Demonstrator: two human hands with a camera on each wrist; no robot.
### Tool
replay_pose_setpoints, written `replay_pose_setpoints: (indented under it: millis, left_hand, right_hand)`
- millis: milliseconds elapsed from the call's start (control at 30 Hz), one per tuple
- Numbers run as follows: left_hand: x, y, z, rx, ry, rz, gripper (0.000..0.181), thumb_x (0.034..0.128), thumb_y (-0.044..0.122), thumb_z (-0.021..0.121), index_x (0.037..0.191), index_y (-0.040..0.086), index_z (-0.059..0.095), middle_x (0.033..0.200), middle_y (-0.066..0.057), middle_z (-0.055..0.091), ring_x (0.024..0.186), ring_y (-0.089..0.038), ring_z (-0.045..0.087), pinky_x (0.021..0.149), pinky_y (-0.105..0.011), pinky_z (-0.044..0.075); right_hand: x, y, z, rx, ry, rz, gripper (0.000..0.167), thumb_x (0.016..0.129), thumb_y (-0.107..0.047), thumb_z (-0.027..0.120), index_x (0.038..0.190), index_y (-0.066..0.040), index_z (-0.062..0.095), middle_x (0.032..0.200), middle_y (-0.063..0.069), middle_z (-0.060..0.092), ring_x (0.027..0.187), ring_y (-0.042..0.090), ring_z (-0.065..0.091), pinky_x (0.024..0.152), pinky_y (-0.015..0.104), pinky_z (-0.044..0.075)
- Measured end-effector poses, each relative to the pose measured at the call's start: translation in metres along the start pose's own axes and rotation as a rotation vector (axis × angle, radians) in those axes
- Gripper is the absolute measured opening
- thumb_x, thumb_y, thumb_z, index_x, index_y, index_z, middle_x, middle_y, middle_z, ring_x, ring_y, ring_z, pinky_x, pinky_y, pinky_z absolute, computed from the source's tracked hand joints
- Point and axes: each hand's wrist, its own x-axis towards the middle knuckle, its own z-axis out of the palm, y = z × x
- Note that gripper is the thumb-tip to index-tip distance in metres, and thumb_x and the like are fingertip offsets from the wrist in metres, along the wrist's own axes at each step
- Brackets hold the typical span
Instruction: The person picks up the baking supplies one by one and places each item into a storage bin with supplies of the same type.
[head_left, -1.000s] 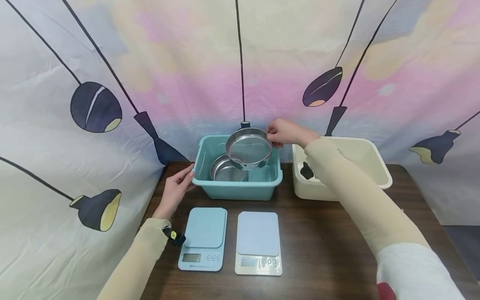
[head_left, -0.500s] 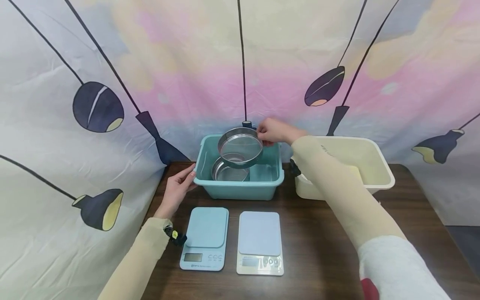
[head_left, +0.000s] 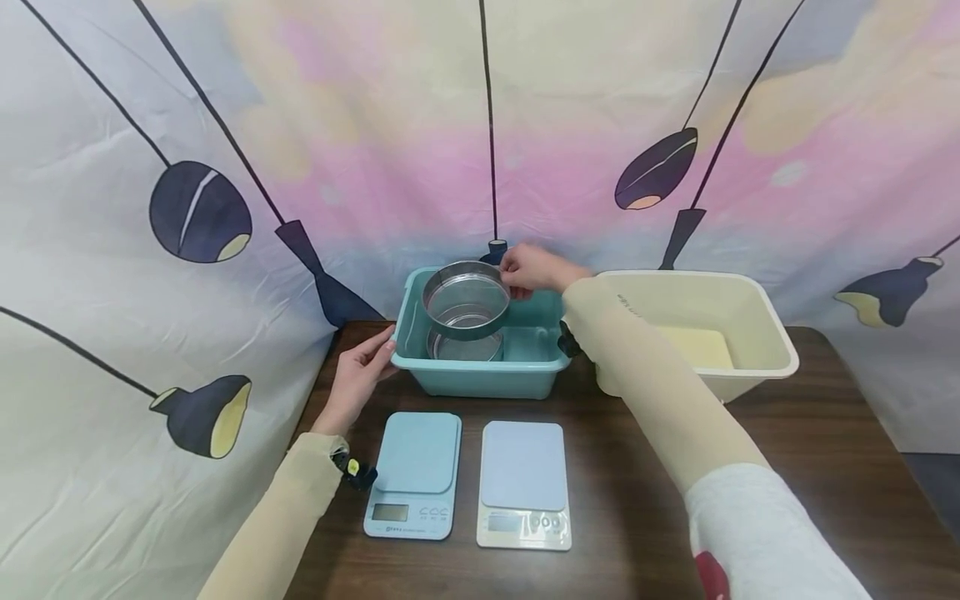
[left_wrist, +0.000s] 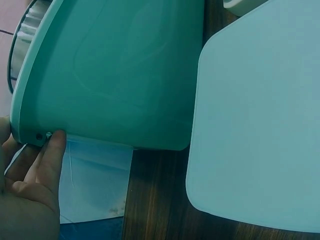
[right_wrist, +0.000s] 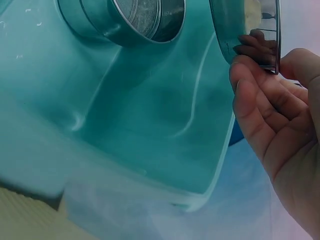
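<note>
My right hand (head_left: 538, 268) pinches the rim of a round metal sieve (head_left: 465, 287), holding it tilted above a teal plastic basin (head_left: 483, 384). In the right wrist view the thumb and fingers meet at that sieve's edge (right_wrist: 274, 40). A second metal sieve (head_left: 465, 349) lies inside the basin, partly covered by the raised one in the head view. At the basin's left front corner, my left hand (head_left: 357, 377) grips the rim. The left wrist view shows the fingers of that hand (left_wrist: 37, 187) around the basin corner.
In front of the basin, a light blue kitchen scale (head_left: 418, 454) and a white kitchen scale (head_left: 523, 467) lie on the dark wooden table (head_left: 630, 533). A cream basin (head_left: 776, 371) stands to the right, partly behind my right forearm. A printed cloth (head_left: 375, 125) hangs behind.
The right hand has carried the sieve leftward and slightly down, over the sieve in the teal basin. The left hand keeps its hold on the rim.
</note>
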Motion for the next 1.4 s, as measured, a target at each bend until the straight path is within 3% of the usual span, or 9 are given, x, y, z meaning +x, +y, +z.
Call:
replay_pose_setpoints:
  millis: [333,633,800,1200,1400]
  left_hand:
    - [-0.002,0.001,0.002,-0.008,-0.011,-0.003,0.051,0.1084,0.029,0.059,0.154,0.009,0.051,0.151,-0.020,0.055,0.105,-0.003,0.071,0.091,-0.022,0.060]
    - [-0.001,0.001,0.002,0.013,0.005,0.005,0.051,0.1085,0.029,0.059,0.154,0.007,0.051,0.150,-0.022,0.055,0.103,-0.001,0.071,0.090,-0.021,0.060]
    - [-0.001,0.000,0.001,0.010,0.011,0.001,0.051,0.1084,0.029,0.059,0.154,0.005,0.051,0.150,-0.022,0.055,0.101,0.000,0.071,0.090,-0.022,0.060]
    - [-0.001,0.003,0.001,0.026,0.007,0.001,0.051,0.1081,0.030,0.060,0.154,0.008,0.052,0.149,-0.019,0.057,0.101,0.000,0.071,0.089,-0.022,0.060]
    - [-0.001,0.003,0.001,0.035,0.017,-0.005,0.050,0.1080,0.030,0.060,0.153,0.010,0.053,0.149,-0.019,0.058,0.099,0.001,0.071,0.088,-0.022,0.060]
  right_hand:
    - [0.009,0.007,0.012,0.060,0.023,0.040,0.029,0.109,-0.011,0.053,0.130,0.003,0.066,0.092,0.017,0.074,0.076,0.026,0.071,0.071,0.035,0.064]
    - [0.013,0.008,0.019,0.116,0.011,0.047,0.034,0.108,-0.010,0.053,0.138,0.002,0.062,0.094,0.018,0.074,0.084,0.034,0.072,0.081,0.046,0.064]
    - [0.016,0.009,0.024,0.113,-0.025,0.053,0.033,0.109,-0.011,0.052,0.138,0.003,0.062,0.095,0.017,0.073,0.079,0.027,0.070,0.089,0.053,0.062]
    - [0.018,0.010,0.030,0.108,-0.089,0.080,0.032,0.110,-0.011,0.052,0.137,0.003,0.061,0.095,0.017,0.071,0.078,0.023,0.070,0.087,0.047,0.063]
    - [0.021,0.011,0.032,0.109,-0.102,0.076,0.029,0.109,-0.009,0.053,0.133,0.004,0.063,0.094,0.017,0.072,0.077,0.023,0.070,0.080,0.040,0.065]
